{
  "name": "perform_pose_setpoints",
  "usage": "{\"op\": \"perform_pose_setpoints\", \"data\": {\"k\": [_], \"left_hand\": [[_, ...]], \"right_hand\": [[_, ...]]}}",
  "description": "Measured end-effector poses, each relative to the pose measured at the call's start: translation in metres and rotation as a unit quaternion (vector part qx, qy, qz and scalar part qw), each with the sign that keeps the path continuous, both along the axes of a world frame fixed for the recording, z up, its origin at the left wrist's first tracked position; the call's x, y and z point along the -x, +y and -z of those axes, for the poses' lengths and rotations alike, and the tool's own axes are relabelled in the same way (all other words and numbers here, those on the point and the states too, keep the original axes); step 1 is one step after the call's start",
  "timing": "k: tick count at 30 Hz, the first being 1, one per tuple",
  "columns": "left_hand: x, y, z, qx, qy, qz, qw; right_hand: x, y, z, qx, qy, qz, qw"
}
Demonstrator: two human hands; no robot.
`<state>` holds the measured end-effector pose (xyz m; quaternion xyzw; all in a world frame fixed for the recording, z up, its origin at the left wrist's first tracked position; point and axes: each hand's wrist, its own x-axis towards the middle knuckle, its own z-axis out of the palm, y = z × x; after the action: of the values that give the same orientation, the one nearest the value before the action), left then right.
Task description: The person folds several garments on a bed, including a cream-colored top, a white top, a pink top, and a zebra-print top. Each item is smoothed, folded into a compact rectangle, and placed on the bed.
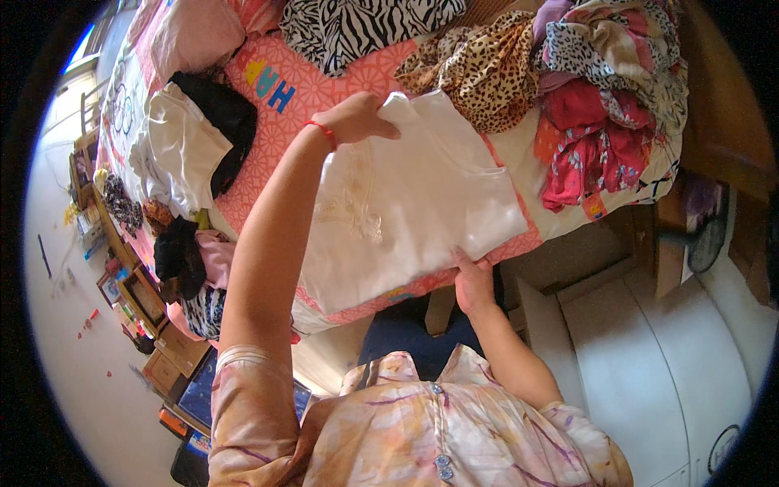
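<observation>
A white sleeveless top [422,211] with pale embroidery near its left side lies spread flat on the bed in front of me. My left hand [359,119], a red band on its wrist, reaches across to the far edge of the top and is closed on it, thumb uppermost; its other fingers are partly hidden. At the near edge, my right hand [475,286] pinches the cloth with the thumb above and the fingers beneath.
A zebra-print cloth [365,32], a leopard-print cloth [479,69] and a heap of red floral clothes [596,146] lie beyond and to the right. White and black garments [187,142] are piled at left. The pink patterned bedspread [264,154] covers the bed.
</observation>
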<state>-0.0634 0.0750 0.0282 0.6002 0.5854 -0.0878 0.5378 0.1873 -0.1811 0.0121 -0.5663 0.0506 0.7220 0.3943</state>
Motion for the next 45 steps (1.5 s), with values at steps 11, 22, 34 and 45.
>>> {"op": "perform_pose_setpoints", "data": {"k": [11, 22, 34, 45], "left_hand": [[0.086, -0.122, -0.132, -0.056, -0.160, -0.333, 0.927], [0.058, -0.080, -0.045, -0.302, 0.136, -0.156, 0.931], [0.080, -0.254, -0.049, -0.338, -0.002, -0.577, 0.744], [-0.045, -0.442, -0.009, 0.036, -0.222, -0.940, 0.256]], "right_hand": [[0.041, -0.042, -0.118, 0.081, 0.151, -0.161, 0.972], [0.012, -0.060, -0.048, 0.168, 0.265, -0.098, 0.944], [-0.043, 0.050, -0.053, -0.106, -0.238, -0.355, 0.898], [0.188, 0.166, -0.067, -0.633, -0.254, -0.620, 0.387]]}}
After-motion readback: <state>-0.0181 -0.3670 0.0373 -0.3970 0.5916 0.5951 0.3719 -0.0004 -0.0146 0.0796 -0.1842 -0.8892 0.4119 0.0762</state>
